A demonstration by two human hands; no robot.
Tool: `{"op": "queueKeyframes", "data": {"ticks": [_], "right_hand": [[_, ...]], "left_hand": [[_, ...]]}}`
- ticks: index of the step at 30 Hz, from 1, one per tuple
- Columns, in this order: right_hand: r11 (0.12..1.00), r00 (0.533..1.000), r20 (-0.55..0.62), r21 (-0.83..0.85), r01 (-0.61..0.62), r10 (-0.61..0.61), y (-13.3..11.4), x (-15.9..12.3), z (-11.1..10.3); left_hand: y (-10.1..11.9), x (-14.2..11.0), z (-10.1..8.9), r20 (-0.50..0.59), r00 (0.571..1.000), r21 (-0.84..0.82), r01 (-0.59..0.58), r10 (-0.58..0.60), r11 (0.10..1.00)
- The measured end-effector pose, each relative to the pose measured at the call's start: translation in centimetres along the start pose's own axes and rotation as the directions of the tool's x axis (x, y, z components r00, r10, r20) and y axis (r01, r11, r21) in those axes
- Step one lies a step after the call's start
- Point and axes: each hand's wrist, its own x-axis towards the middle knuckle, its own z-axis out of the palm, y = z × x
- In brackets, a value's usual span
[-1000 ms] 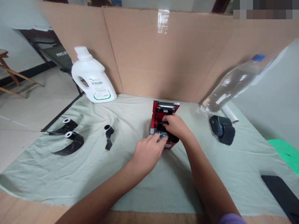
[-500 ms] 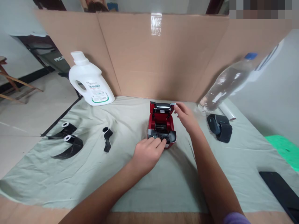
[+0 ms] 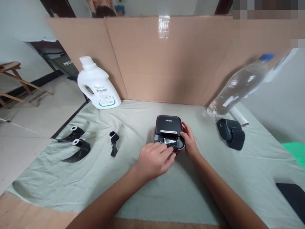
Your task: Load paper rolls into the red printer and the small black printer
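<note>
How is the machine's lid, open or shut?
Shut: the lid lies over the machine, hiding its inside. I cannot tell whether it's latched.

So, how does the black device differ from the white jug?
The device is mostly black with red sides; the jug is white. The jug stands taller than the device. The right hand touches the device; neither hand touches the jug. Both stand on the cloth.

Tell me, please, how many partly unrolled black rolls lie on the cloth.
3: a front-left roll, a back-left roll, and a third roll nearer the printer, which may hide another.
</note>
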Motion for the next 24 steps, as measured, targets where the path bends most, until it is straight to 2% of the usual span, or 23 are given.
{"op": "queueKeyframes", "data": {"ticks": [1,2,3,5,6,8,9,11,12,16,21,24], "right_hand": [[1.000,1.000,0.007,0.021,0.002,-0.003,0.5,0.0,0.1],[0.999,1.000,0.022,0.035,0.010,-0.011,0.9,0.1,0.1],[0.999,0.999,0.037,0.043,0.022,-0.024,1.2,0.1,0.1],[0.998,0.997,0.056,0.038,0.046,-0.048,1.7,0.1,0.1],[0.998,0.997,0.059,0.034,0.055,-0.057,1.8,0.1,0.1],[0.997,0.996,0.065,0.037,0.060,-0.063,1.8,-0.1,0.0],[0.998,0.996,0.067,0.041,0.053,-0.056,1.8,-0.1,0.1],[0.999,0.997,0.063,0.038,0.032,-0.034,1.6,-0.2,0.1],[0.999,0.998,0.055,0.031,0.022,-0.024,1.5,-0.2,0.2],[1.000,1.000,0.025,0.008,0.005,-0.005,1.3,0.0,0.5],[0.999,0.999,0.026,0.000,0.037,-0.037,1.7,-0.3,0.8],[0.999,0.998,0.050,0.037,0.034,-0.036,1.9,-0.6,0.8]], "left_hand": [[-0.6,0.1,0.2,0.014,0.991,-0.081,0.132,-0.132,0.988],[-1.4,0.1,0.4,0.028,0.957,-0.163,0.290,-0.289,0.943],[-2.2,0.2,0.7,0.052,0.893,-0.250,0.444,-0.446,0.860],[-3.9,0.4,1.5,0.168,0.720,-0.426,0.669,-0.673,0.609],[-4.5,0.6,1.9,0.263,0.642,-0.501,0.729,-0.721,0.466],[-5.3,0.8,2.5,0.458,0.524,-0.580,0.788,-0.718,0.206],[-5.5,0.8,2.7,0.533,0.476,-0.580,0.808,-0.700,0.108],[-5.6,1.0,2.9,0.606,0.409,-0.559,0.829,-0.683,0.001],[-5.6,1.0,3.0,0.609,0.399,-0.560,0.829,-0.685,-0.014],[-5.7,1.1,3.3,0.606,0.412,-0.569,0.822,-0.680,-0.009],[-5.6,0.8,3.4,0.611,0.389,-0.562,0.827,-0.689,-0.031],[-5.5,0.5,3.6,0.614,0.407,-0.596,0.801,-0.676,-0.059]]}}
